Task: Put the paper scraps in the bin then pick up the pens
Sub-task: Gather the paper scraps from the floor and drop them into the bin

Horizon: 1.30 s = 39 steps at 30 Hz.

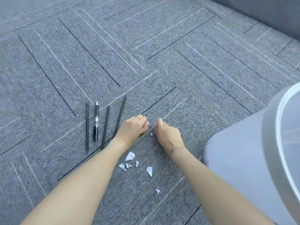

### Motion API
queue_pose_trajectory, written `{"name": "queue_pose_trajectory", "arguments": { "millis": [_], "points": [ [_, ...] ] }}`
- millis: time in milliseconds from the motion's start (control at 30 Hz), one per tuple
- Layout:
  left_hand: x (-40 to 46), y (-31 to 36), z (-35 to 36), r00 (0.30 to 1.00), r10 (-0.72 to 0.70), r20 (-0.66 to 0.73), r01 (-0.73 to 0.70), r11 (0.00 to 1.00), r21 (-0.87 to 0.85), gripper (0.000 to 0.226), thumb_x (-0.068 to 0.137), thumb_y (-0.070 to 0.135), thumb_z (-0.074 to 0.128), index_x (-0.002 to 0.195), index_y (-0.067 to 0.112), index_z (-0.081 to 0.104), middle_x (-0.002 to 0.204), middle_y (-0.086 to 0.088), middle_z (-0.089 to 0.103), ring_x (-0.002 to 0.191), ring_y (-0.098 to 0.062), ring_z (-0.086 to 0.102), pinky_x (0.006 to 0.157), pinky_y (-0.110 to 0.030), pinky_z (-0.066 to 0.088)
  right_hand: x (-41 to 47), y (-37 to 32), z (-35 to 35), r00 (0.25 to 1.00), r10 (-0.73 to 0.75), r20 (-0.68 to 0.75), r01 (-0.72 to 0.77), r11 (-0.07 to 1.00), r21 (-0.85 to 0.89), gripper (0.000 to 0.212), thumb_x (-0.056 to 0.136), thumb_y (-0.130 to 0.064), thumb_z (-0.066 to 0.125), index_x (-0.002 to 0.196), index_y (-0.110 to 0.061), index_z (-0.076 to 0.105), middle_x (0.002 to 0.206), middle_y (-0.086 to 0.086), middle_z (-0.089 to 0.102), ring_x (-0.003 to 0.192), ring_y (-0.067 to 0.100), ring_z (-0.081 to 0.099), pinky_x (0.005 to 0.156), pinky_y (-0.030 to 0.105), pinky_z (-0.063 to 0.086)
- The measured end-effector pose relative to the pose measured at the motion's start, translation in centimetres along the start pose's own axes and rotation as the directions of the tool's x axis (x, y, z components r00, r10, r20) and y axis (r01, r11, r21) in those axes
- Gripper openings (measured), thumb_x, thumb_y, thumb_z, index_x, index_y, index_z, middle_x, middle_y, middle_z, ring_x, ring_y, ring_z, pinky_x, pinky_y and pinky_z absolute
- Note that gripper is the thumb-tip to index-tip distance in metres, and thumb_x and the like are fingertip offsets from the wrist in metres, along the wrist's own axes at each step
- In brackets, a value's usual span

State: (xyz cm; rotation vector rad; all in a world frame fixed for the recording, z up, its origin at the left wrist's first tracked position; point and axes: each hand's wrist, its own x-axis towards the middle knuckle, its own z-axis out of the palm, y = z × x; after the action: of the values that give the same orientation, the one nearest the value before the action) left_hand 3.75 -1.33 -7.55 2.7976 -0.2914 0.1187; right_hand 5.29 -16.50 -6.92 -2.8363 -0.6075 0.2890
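So both hands are down on the grey carpet (162, 46), close together but not touching. The left hand (133, 128) is curled into a loose fist with the fingers tucked under, and there's a ring on one finger. Can't honestly tell if it's holding any paper, the palm side is hidden. The right hand (167, 135) is curled the same way, fingertips pointing down at the floor, ring on a finger and a thin gold bracelet (175, 147) on the wrist. Same deal there, no way to say whether anything is pinched in it. One tiny white fleck (151, 134) sits on the carpet right in the gap between the two hands.

The rest of the paper scraps (129, 156) are still on the floor, scattered between the forearms, nearer the person than the hands are (I count about six bits, the biggest one closest to the left wrist).

The pens (96, 122) lie in a rough row just left of the left hand: a clicky one with a clear barrel plus three thin dark sticks, the rightmost stick running under the left wrist.

The bin (243, 159) is pale grey with a translucent rim, standing off to the right, near the right forearm
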Motion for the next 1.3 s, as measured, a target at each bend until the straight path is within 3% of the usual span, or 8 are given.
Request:
{"name": "queue_pose_trajectory", "arguments": {
  "millis": [167,433,600,733,867,1133,1233,1300],
  "points": [
    [-3.8,0.5,-0.9,0.97,-0.206,0.13,0.229,0.952,-0.202,0.037,0.095,0.024,0.039,0.059,0.017,0.038,0.054,0.006,0.039,0.048,-0.013,0.041,0.046,-0.022,0.034,-2.0,-1.6,-1.4,0.941,0.294,0.167,-0.328,0.913,0.242,0.025,0.1,-0.026,0.026,0.086,-0.01,0.04,0.072,0.008,0.057,0.073,0.03,0.063,0.068,0.04,0.052],
    [-3.9,1.3,-9.8,0.937,-0.201,0.286,0.288,0.909,-0.302,0.045,0.097,0.02,0.037,0.053,0.015,0.042,0.047,0.005,0.044,0.038,-0.011,0.043,0.047,-0.022,0.043,-5.1,-6.1,-6.4,0.874,0.214,0.435,-0.326,0.924,0.201,0.032,0.096,-0.014,0.034,0.069,-0.007,0.052,0.094,0.017,0.058,0.095,0.031,0.061,0.087,0.041,0.052],
    [0.0,5.0,-19.0,0.982,-0.085,0.169,0.125,0.961,-0.246,0.048,0.096,0.021,0.04,0.048,0.015,0.04,0.047,0.001,0.046,0.034,-0.008,0.032,0.038,-0.021,0.026,-5.6,-8.2,-17.8,0.944,0.077,0.32,-0.095,0.995,0.041,0.026,0.095,-0.005,0.04,0.114,0.001,0.057,0.104,0.015,0.061,0.096,0.028,0.061,0.087,0.035,0.05],
    [3.0,10.6,-24.7,0.996,0.085,0.001,-0.082,0.965,-0.251,0.053,0.092,0.016,0.048,0.043,0.019,0.03,0.039,0.007,0.029,0.036,-0.008,0.026,0.042,-0.017,0.021,-8.2,-5.6,-27.4,0.979,0.107,0.173,-0.13,0.983,0.126,0.016,0.098,-0.01,0.036,0.09,-0.01,0.05,0.065,0.003,0.038,0.054,0.013,0.036,0.067,0.025,0.047],
    [5.9,17.0,-27.1,0.969,0.241,-0.051,-0.245,0.93,-0.273,0.051,0.09,0.019,0.051,0.042,0.012,0.031,0.038,0.002,0.027,0.036,-0.01,0.024,0.039,-0.014,0.024,-11.8,0.9,-33.0,0.956,0.281,0.086,-0.293,0.938,0.184,0.041,0.098,-0.026,0.035,0.058,-0.017,0.037,0.067,0.005,0.043,0.054,0.014,0.036,0.05,0.018,0.027],
    [8.5,29.4,-21.9,0.913,0.393,0.113,-0.346,0.889,-0.299,0.04,0.086,0.018,0.052,0.049,0.005,0.044,0.046,-0.007,0.033,0.047,-0.018,0.032,0.051,-0.027,0.023,-17.8,9.6,-33.9,0.829,0.552,0.091,-0.558,0.803,0.21,0.04,0.089,-0.019,0.042,0.051,-0.012,0.03,0.05,0.005,0.036,0.041,0.02,0.034,0.041,0.02,0.028],
    [8.9,31.6,-18.7,0.909,0.403,0.102,-0.359,0.885,-0.297,0.042,0.079,0.021,0.053,0.045,0.014,0.03,0.051,-0.011,0.025,0.053,-0.021,0.027,0.051,-0.031,0.023,-18.4,11.3,-32.7,0.809,0.577,0.113,-0.585,0.771,0.251,0.036,0.089,-0.021,0.043,0.054,-0.012,0.035,0.055,0.006,0.041,0.043,0.02,0.04,0.04,0.02,0.031],
    [9.0,32.3,-17.1,0.927,0.346,0.145,-0.288,0.904,-0.315,0.034,0.08,0.019,0.056,0.051,0.014,0.04,0.054,-0.017,0.042,0.059,-0.024,0.037,0.057,-0.03,0.03,-18.6,12.0,-31.8,0.802,0.582,0.136,-0.595,0.753,0.283,0.032,0.091,-0.022,0.04,0.06,-0.013,0.039,0.066,0.009,0.051,0.051,0.023,0.048,0.041,0.021,0.035]
  ]
}}
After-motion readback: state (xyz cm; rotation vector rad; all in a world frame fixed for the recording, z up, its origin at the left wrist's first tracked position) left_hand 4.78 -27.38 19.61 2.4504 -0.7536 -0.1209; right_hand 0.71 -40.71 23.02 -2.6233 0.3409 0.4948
